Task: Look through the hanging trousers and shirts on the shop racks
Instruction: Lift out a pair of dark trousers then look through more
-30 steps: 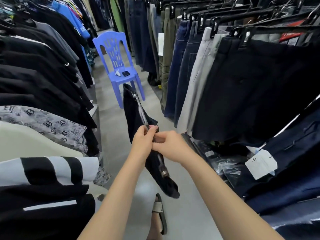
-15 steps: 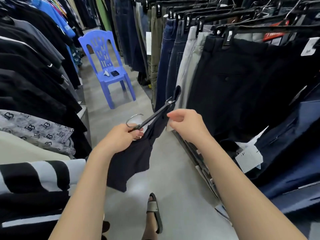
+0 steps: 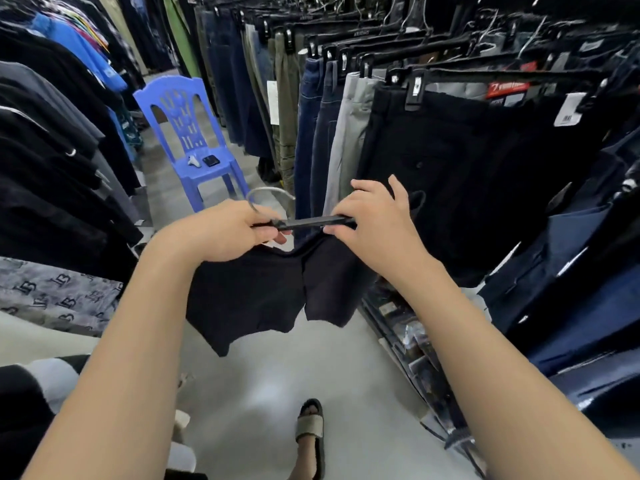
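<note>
Currently holding black plastic clip hanger [image 3: 311, 223] level: left hand [image 3: 225, 232] gripping hook end, right hand [image 3: 372, 223] pinching other end. Dark navy shorts [image 3: 273, 289] hanging limp, seeming light; am judging stiff bar safest hold.

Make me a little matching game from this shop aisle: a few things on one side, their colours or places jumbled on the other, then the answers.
Things:
1. plastic chair
2. dark shorts
3. clip hanger
4. sandal

Descriptions:
A. gripped at both ends by the left hand and right hand
B. blue, standing down the aisle
C. on a foot on the floor
D. dangling below the hands

Pairs: 1-B, 2-D, 3-A, 4-C
</note>
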A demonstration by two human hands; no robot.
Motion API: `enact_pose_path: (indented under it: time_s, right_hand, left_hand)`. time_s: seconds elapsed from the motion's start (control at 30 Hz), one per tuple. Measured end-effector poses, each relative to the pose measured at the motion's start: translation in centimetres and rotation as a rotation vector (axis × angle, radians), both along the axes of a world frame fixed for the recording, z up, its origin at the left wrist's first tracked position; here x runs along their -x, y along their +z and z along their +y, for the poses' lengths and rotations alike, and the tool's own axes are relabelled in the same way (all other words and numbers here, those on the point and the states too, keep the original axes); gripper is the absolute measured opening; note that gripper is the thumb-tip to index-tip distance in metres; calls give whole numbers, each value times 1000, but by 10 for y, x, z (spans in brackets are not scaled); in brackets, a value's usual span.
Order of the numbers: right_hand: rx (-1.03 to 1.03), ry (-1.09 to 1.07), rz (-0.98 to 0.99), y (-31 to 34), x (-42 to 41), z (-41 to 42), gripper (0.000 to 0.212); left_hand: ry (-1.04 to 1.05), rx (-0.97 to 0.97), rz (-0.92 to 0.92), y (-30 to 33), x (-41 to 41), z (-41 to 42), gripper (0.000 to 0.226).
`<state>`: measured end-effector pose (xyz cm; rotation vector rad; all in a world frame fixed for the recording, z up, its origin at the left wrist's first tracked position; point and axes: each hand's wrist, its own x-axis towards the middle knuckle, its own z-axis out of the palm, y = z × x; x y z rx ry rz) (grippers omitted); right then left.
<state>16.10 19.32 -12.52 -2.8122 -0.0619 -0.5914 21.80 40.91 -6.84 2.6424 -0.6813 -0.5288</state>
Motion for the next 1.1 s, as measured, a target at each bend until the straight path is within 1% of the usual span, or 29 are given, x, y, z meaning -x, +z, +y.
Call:
enact_pose_path:
  time_s: [0.07,0.17,0.27,0.33,0.47,0.57,0.67,0.77,0.83,0.93,1.0,1.03,1.1]
  right_hand:
    - [-38,-49,33,9,-2,-14,23]
    - [-60,-127,16,26,-5,-37,26]
    - [-68,-203,51,49,-8,-60,23]
    - [-63,-266,107,65,-9,-76,23]
    - [-61,-412,233,91,-6,-103,30]
    - [-104,-512,245,110,-5,-119,34]
    - [-121,-646,207,127,-3,-139,38]
    - [-146,-765,104,134,4,-154,49]
    - [-175,-787,22,132,9,-159,52]
    - [-181,-787,-99,124,13,-162,48]
    - [-167,-833,-130,121,15,-163,43]
    - [-200,-849,-125,120,15,-165,40]
    - [-343,-846,-84,122,16,-165,35]
  left_hand:
    - [-26,35,-77,8,-7,-12,20]
    - [52,166,-253,12,-19,-34,14]
    - [95,288,-387,10,-34,-56,24]
    - [40,296,-416,10,-46,-69,24]
    - [-90,290,-473,16,-72,-99,13]
    - [-168,375,-614,25,-86,-129,16]
    - [-239,449,-741,38,-93,-160,20]
    - [-293,486,-789,48,-98,-191,21]
    - [-322,499,-820,53,-99,-211,22]
    - [-345,489,-860,61,-96,-239,24]
    - [-329,501,-842,65,-93,-255,24]
    - [-313,496,-814,66,-93,-263,24]
    - [-304,417,-779,67,-92,-279,23]
